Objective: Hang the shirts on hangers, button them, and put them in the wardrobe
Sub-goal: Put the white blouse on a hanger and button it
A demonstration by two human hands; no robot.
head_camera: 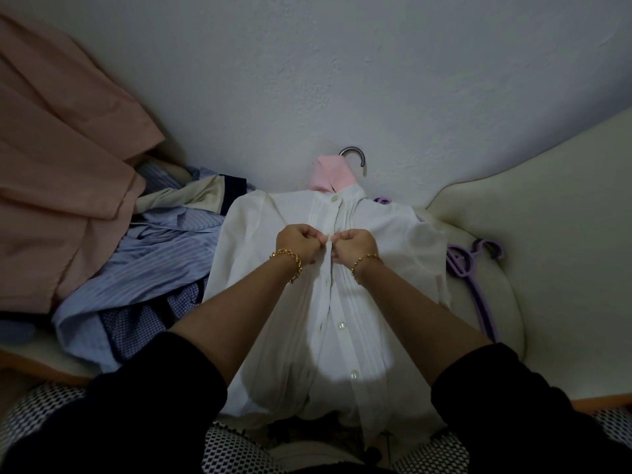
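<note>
A white pleated shirt (383, 234) lies flat in front of me on a pink hanger (328, 174) with a grey metal hook (355, 157). Its top collar button is closed. My left hand (299, 242) and my right hand (354, 244) meet at the placket just below the collar, each pinching one edge of the shirt front. Lower down, the placket gapes and two white buttons show. A heap of blue striped and checked shirts (147, 268) lies to the left.
A purple plastic hanger (473, 268) lies on the cream cushioned surface (547, 234) at the right. Peach fabric (58, 165) hangs at the far left. A pale wall (307, 80) stands right behind the shirt.
</note>
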